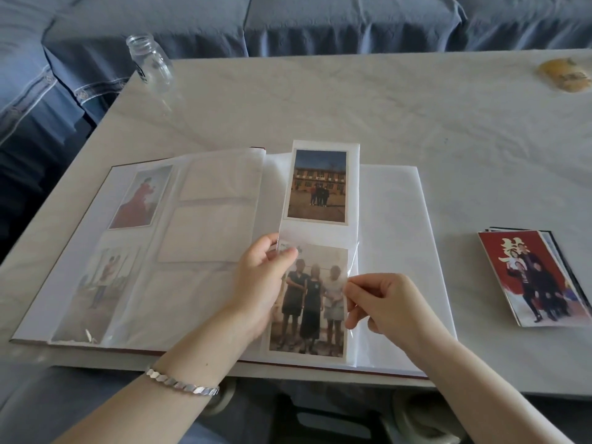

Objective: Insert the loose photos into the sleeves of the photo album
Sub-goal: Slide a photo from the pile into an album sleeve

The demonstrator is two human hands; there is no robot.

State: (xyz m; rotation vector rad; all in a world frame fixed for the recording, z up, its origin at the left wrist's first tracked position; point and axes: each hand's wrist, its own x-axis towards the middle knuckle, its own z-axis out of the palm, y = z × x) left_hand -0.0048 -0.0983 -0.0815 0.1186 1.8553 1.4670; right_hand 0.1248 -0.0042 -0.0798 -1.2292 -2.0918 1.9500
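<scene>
The colour photo of three standing people sits in the lower pocket of a tall clear plastic sleeve strip near the middle of the open white-paged photo album. My left hand pinches that photo's top left corner, thumb on top; whether plastic lies between I cannot tell. My right hand pinches the strip's right edge beside the photo. The two hands are apart, one on each side of it. Above, in the same strip, is a white-bordered photo of a yellow building. The album's left page holds a photo of a figure in a red dress. A stack of loose photos, topped by a red print, lies right of the album on the white marbled table. Beyond the album's far left corner stands a clear glass jar.
</scene>
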